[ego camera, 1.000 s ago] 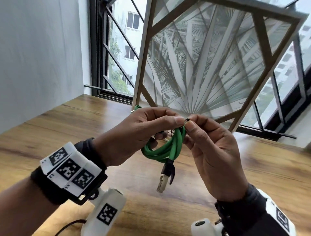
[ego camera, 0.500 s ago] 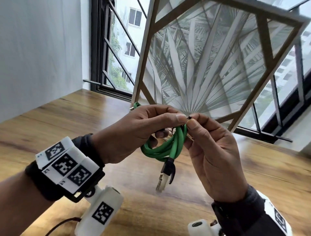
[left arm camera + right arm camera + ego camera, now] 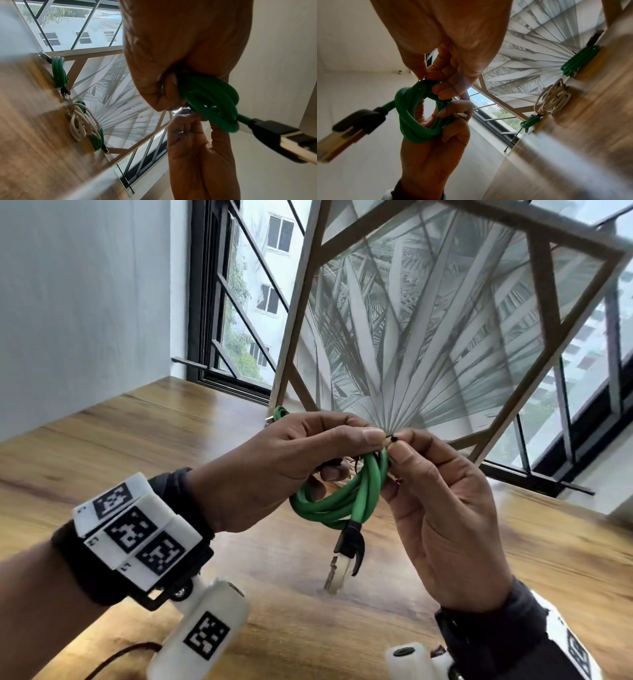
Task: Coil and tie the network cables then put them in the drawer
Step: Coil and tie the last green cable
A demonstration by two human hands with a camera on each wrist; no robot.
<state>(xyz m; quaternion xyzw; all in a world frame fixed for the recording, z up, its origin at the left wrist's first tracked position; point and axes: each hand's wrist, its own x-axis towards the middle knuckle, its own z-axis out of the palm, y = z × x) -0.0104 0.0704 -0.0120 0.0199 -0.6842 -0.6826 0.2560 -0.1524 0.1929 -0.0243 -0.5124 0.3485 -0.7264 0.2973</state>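
Both grips close on one green network cable coil [image 3: 337, 501], held in the air above the wooden table [image 3: 144, 446]. Left hand [image 3: 274, 470]: fingers curled round the coil's 10 o'clock side, thumb and forefinger meeting at its top. Right hand [image 3: 442, 508]: thumb and forefinger pinching a thin black tie [image 3: 394, 438] at the coil's 12 o'clock point, touching the left fingertips. Cable plug [image 3: 344, 563], black boot with clear connector, hangs from the coil at 6 o'clock, clear of the table. Left wrist view: a second green coil [image 3: 59, 71] lies on the table, with a loose white cable bundle [image 3: 82, 121] over a further green coil [image 3: 98, 140] near it, all well apart from the hands. Behind them a wood-framed panel printed with palm leaves [image 3: 428, 337] leans before the window [image 3: 239, 302], at 12 o'clock.
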